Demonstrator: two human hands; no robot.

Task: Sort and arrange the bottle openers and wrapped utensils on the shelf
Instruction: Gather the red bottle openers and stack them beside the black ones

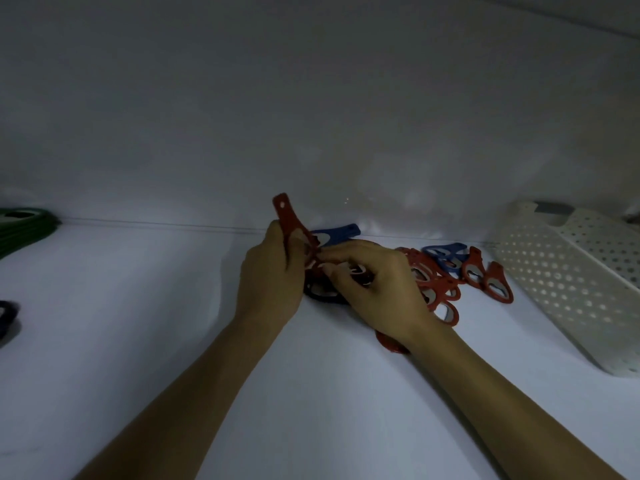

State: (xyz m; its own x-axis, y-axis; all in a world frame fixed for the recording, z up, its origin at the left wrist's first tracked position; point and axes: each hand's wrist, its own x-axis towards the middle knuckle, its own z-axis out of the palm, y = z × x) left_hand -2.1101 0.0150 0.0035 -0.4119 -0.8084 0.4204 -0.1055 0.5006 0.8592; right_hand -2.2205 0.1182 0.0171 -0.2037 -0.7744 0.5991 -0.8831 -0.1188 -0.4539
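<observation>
Head view, lower shelf level; white shelf (pixel 138 323) under dim light. Left hand (pixel 273 282) at centre frame grips a red bottle opener (pixel 289 216), narrow end tilted up and leftward, fingers curled round its middle. Right hand (pixel 377 289) just beside it, fingers curled, fingertips meeting the wide end of the same opener; whether they pinch it or a piece beneath cannot be told. A dark opener (pixel 322 295) lies flat under both hands; a blue opener (pixel 341 233) lies just behind them. Right of centre, a loose pile of red openers (pixel 438 289), partly under the right wrist; a second blue opener (pixel 446 254) behind the pile; two red openers (pixel 498 285) side by side at its right edge. Perforated white basket (pixel 571 289) at right of frame, apart from the pile. Green stack (pixel 24 226) at far left edge; dark item (pixel 7 313) below it, cut off by the frame.
</observation>
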